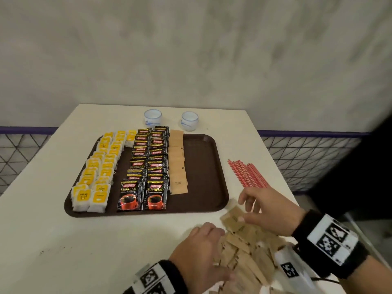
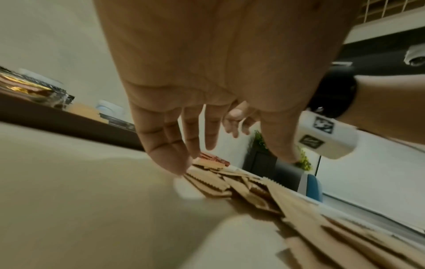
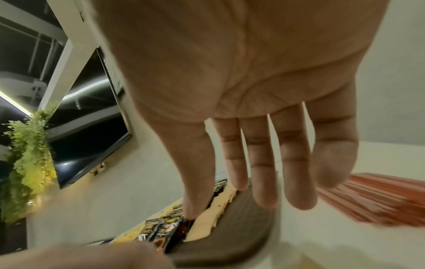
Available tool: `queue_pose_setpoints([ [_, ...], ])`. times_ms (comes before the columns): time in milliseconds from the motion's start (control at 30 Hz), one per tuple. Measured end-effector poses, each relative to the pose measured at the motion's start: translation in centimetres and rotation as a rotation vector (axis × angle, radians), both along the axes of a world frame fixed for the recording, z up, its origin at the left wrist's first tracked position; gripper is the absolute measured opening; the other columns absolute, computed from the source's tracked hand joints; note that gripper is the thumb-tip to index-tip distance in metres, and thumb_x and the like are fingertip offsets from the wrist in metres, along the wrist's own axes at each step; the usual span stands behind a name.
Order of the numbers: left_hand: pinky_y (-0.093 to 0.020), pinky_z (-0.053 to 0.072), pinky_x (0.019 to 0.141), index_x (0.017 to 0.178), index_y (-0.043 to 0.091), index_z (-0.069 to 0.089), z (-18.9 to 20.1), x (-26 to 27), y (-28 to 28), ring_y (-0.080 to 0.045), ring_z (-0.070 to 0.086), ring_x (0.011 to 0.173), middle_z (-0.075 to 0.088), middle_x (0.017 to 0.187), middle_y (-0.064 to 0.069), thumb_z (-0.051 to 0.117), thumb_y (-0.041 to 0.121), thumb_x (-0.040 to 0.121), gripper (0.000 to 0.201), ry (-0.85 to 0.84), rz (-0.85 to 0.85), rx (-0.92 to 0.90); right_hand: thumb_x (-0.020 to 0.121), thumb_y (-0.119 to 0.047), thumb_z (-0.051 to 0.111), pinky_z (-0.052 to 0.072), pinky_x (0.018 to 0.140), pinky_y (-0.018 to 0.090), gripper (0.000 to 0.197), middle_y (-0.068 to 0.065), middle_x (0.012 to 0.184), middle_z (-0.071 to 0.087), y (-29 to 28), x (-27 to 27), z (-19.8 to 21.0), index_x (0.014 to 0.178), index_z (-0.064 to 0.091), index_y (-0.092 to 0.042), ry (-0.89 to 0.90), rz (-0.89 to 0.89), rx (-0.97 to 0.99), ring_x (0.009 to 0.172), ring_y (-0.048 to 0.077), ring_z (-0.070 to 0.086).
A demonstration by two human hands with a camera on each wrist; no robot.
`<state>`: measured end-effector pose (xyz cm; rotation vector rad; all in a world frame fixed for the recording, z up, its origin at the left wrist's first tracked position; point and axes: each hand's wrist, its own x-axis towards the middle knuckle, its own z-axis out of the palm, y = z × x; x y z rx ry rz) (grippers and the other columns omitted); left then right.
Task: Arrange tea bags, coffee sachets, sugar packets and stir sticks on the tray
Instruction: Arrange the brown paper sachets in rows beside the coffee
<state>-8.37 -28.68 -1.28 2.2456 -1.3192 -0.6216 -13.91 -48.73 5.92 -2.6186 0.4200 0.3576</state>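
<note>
Nearest the camera, a loose heap of brown sugar packets (image 1: pixel 244 249) lies on the white table (image 1: pixel 63 240) at its near right corner, its lower end cut off by the frame edge. The left hand (image 1: pixel 199 249) lies palm down over the heap's left side; the head view hides its fingertips behind the knuckles, but the left wrist view shows the fingers (image 2: pixel 170 145) straight and loosely spread, tips just above the packets, holding nothing. A white tagged block (image 1: pixel 288 266) sits partly on the heap (its lower part is blurred and hard to read). The right hand (image 1: pixel 269 211) hovers over the heap's far end, fingers extended and slack in the right wrist view; the thumb (image 1: pixel 241 219) seems to touch the topmost packet, though whether it presses or merely grazes cannot be told. Both wrists wear black bands with patterned white markers.

Just beyond the right hand, a bundle of red stir sticks (image 1: pixel 247 174) lies on the table right of the tray, its near end hidden by that hand. The brown tray (image 1: pixel 203 166) holds, from left to right, rows of yellow-labelled tea bags (image 1: pixel 95 177), black coffee sachets (image 1: pixel 146 166) and one column of sugar packets (image 1: pixel 178 166); its right part is bare. The far rows overlap, so their count is unclear. Behind the tray stand two small white cups (image 1: pixel 152 117).
</note>
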Motion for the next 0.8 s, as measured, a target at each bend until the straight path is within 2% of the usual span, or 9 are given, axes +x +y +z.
queue_pose_setpoints([
  [100, -0.032, 0.035, 0.099, 0.137, 0.021, 0.035, -0.5, -0.2, -1.9, -0.020, 0.035, 0.117, 0.036, 0.129, 0.004, 0.059, 0.061, 0.077, 0.076, -0.124, 0.028, 0.120, 0.076, -0.046, 0.073, 0.037, 0.068, 0.016, 0.032, -0.018, 0.091, 0.055, -0.3, -3.4, -1.0, 0.094, 0.047, -0.043, 0.089, -0.005, -0.025, 0.079, -0.003, 0.051],
  [200, -0.036, 0.042, 0.092, 0.124, 0.021, 0.039, -0.6, -0.5, -3.3, -0.021, 0.037, 0.111, 0.038, 0.120, 0.002, 0.063, 0.061, 0.074, 0.068, -0.149, 0.016, 0.236, 0.069, -0.052, 0.070, 0.041, 0.075, 0.016, 0.036, -0.021, 0.100, 0.051, 0.7, -6.1, -1.8, 0.096, 0.047, -0.048, 0.174, 0.091, 0.024, 0.091, 0.000, 0.051],
  [300, -0.033, 0.041, 0.089, 0.114, 0.023, 0.043, -0.6, -0.2, -3.4, -0.019, 0.040, 0.107, 0.044, 0.116, 0.004, 0.067, 0.055, 0.074, 0.056, -0.061, 0.079, 0.254, 0.084, -0.040, 0.063, 0.041, 0.090, 0.020, 0.041, -0.016, 0.109, 0.047, 1.6, -7.6, -3.0, 0.122, 0.050, -0.035, 0.158, 0.164, 0.013, 0.103, 0.009, 0.049],
  [367, -0.030, 0.041, 0.088, 0.105, 0.024, 0.045, -0.8, 0.4, -3.1, -0.016, 0.042, 0.102, 0.048, 0.111, 0.006, 0.068, 0.047, 0.075, 0.044, -0.010, 0.124, 0.234, 0.092, -0.032, 0.054, 0.034, 0.088, 0.023, 0.042, -0.016, 0.102, 0.032, 2.1, -7.8, -4.4, 0.132, 0.042, -0.028, 0.216, 0.231, -0.058, 0.102, 0.014, 0.041],
  [433, -0.031, 0.046, 0.088, 0.097, 0.024, 0.046, -0.7, 0.8, -2.6, -0.015, 0.047, 0.097, 0.053, 0.105, 0.007, 0.069, 0.041, 0.078, 0.034, 0.054, 0.177, 0.233, 0.093, -0.024, 0.049, 0.030, 0.083, 0.024, 0.039, -0.013, 0.101, 0.026, 3.0, -7.8, -5.8, 0.130, 0.039, -0.025, 0.227, 0.206, -0.074, 0.101, 0.017, 0.036],
  [567, -0.029, 0.048, 0.084, 0.097, 0.021, 0.056, -0.3, 1.2, -1.1, -0.014, 0.057, 0.092, 0.062, 0.095, 0.007, 0.064, 0.031, 0.085, 0.018, 0.120, 0.293, 0.186, 0.071, -0.019, 0.066, 0.039, 0.079, 0.025, 0.047, -0.007, 0.111, 0.030, 4.2, -7.3, -7.1, 0.103, 0.035, -0.034, 0.150, 0.077, 0.050, 0.105, 0.022, 0.045],
  [633, -0.027, 0.048, 0.081, 0.092, 0.020, 0.060, -0.9, 1.7, -0.1, -0.013, 0.057, 0.089, 0.060, 0.086, 0.010, 0.061, 0.024, 0.086, 0.007, 0.126, 0.344, 0.169, 0.071, -0.019, 0.071, 0.043, 0.083, 0.026, 0.050, -0.007, 0.117, 0.034, 5.1, -6.4, -7.0, 0.104, 0.037, -0.034, 0.107, 0.062, 0.094, 0.108, 0.020, 0.048],
  [700, -0.025, 0.049, 0.081, 0.090, 0.022, 0.061, -0.5, 2.0, 1.3, -0.011, 0.057, 0.088, 0.059, 0.085, 0.011, 0.055, 0.018, 0.088, 0.007, 0.118, 0.385, 0.087, 0.075, -0.020, 0.073, 0.042, 0.086, 0.025, 0.048, -0.007, 0.120, 0.036, 6.2, -5.5, -6.8, 0.112, 0.043, -0.028, 0.059, 0.064, 0.117, 0.107, 0.018, 0.049],
  [800, -0.013, 0.043, 0.082, 0.097, 0.034, 0.053, 1.3, 0.4, 3.3, 0.001, 0.050, 0.092, 0.053, 0.099, 0.020, 0.054, 0.035, 0.089, 0.008, 0.010, 0.257, 0.052, 0.081, -0.016, 0.067, 0.043, 0.091, 0.026, 0.046, -0.007, 0.124, 0.034, 7.3, -4.8, -7.0, 0.119, 0.044, -0.026, 0.037, 0.072, 0.141, 0.110, 0.018, 0.050],
])
